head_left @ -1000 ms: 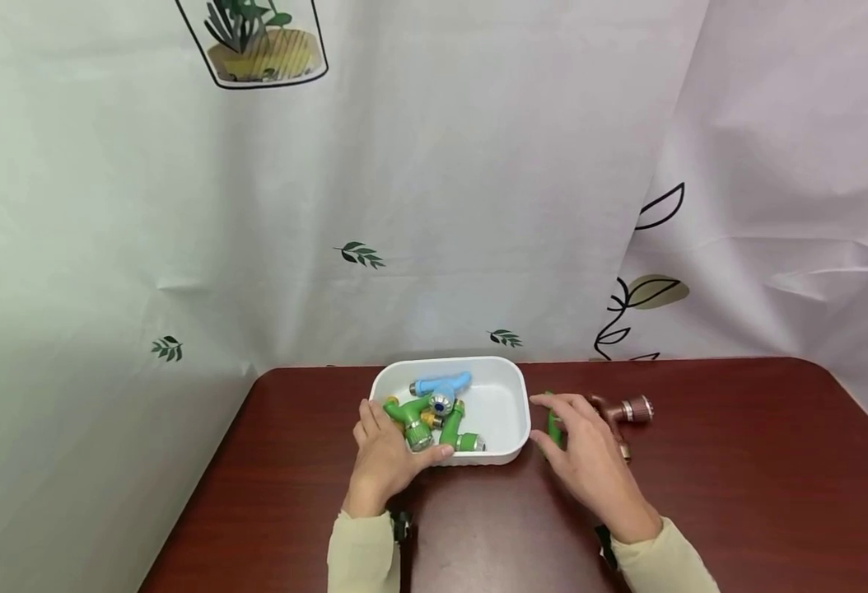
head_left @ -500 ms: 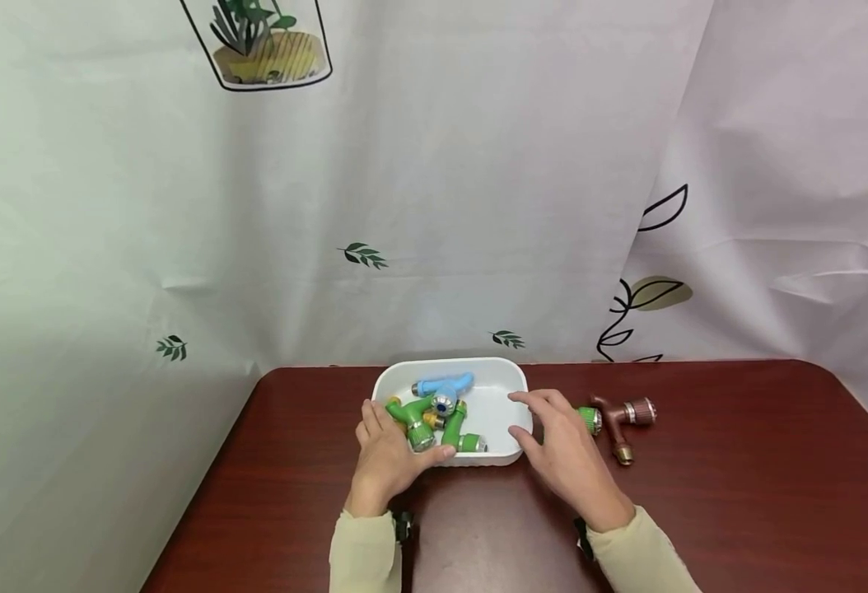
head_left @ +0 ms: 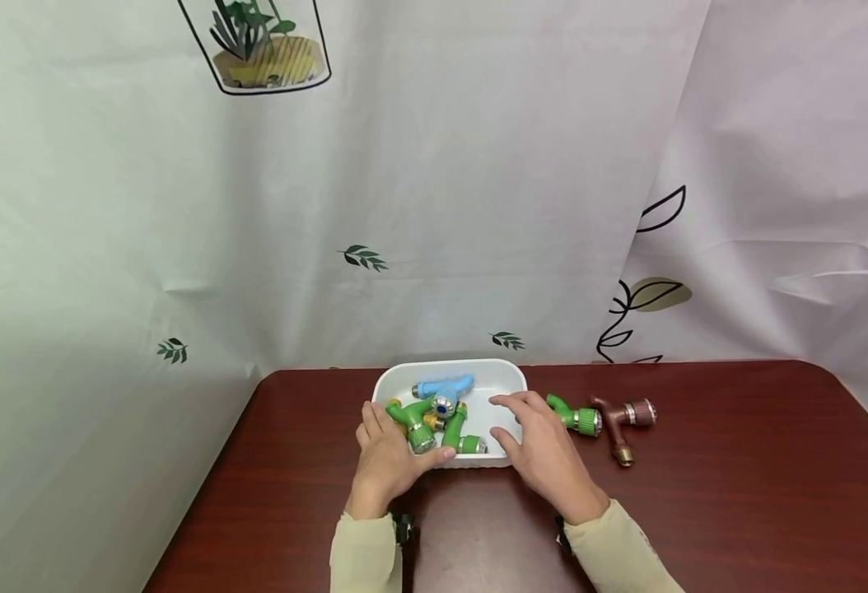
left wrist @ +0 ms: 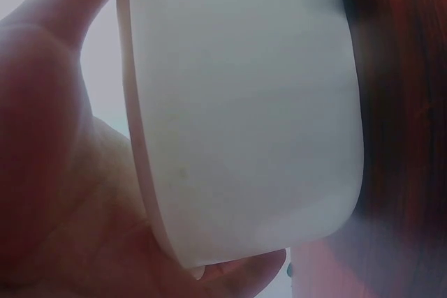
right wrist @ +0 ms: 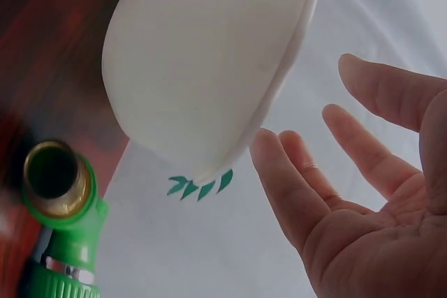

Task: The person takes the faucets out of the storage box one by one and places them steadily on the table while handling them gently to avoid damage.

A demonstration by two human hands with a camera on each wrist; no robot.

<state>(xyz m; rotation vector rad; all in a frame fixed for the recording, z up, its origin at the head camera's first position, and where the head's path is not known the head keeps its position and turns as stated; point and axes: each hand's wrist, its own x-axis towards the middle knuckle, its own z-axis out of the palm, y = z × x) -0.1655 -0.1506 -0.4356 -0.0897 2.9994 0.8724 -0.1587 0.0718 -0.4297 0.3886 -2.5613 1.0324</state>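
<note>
A white plastic tray (head_left: 506,412) stands near the table's back edge. In it, at the left, lie a blue water tap (head_left: 445,391) and green taps (head_left: 413,418), with some yellow and brass parts partly covered. My left hand (head_left: 384,465) holds the tray's front left corner, fingers along the left side and thumb over the front rim; the left wrist view shows the tray's outer wall (left wrist: 244,116) against this hand. Above the tray's right part is my right hand (head_left: 545,451), fingers spread and holding nothing. In the right wrist view these fingers (right wrist: 286,190) are beside the rim.
To the right of the tray, a green tap (head_left: 582,420) and a brown tap (head_left: 615,424) lie on the dark red wooden table (head_left: 738,461). Behind the table hangs a pale printed cloth (head_left: 441,206).
My right hand has moved left, from beside the green tap on the table to over the tray's right part, uncovering that tap. The left hand stays on the tray.
</note>
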